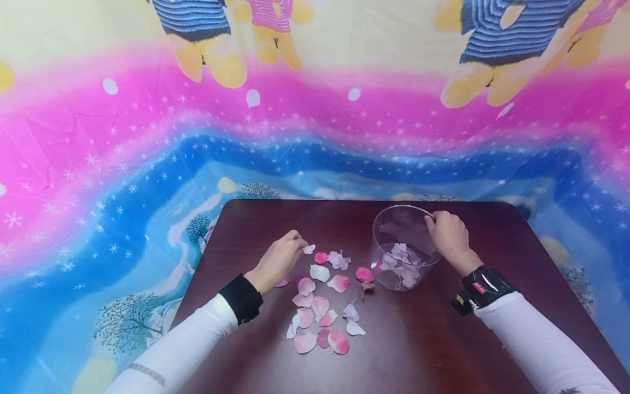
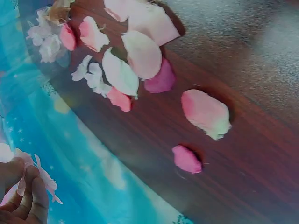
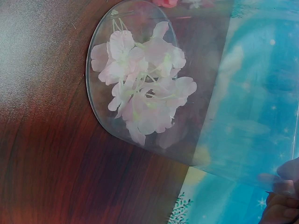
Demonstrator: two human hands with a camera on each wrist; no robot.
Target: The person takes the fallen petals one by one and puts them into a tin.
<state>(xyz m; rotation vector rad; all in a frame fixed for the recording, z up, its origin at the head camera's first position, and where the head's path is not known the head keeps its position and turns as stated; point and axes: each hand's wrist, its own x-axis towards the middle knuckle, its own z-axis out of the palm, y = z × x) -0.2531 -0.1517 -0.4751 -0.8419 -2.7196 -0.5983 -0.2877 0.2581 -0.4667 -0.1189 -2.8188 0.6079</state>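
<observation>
Several pink and white fabric petals (image 1: 321,306) lie scattered on a dark wooden table (image 1: 443,339). My left hand (image 1: 280,257) pinches a small pale blossom (image 1: 308,249) just above the table; the left wrist view shows that blossom (image 2: 44,179) between my fingertips (image 2: 28,196). A clear round container (image 1: 404,246) stands to the right, tilted slightly, with pale flowers (image 1: 400,262) inside. My right hand (image 1: 447,232) grips its far rim. In the right wrist view the flowers (image 3: 142,88) lie on the container's bottom (image 3: 100,116).
A bright cartoon-printed cloth (image 1: 147,164) hangs behind and around the table. More petals (image 2: 205,112) lie close to the table's left edge. The front right of the table (image 1: 418,361) carries nothing.
</observation>
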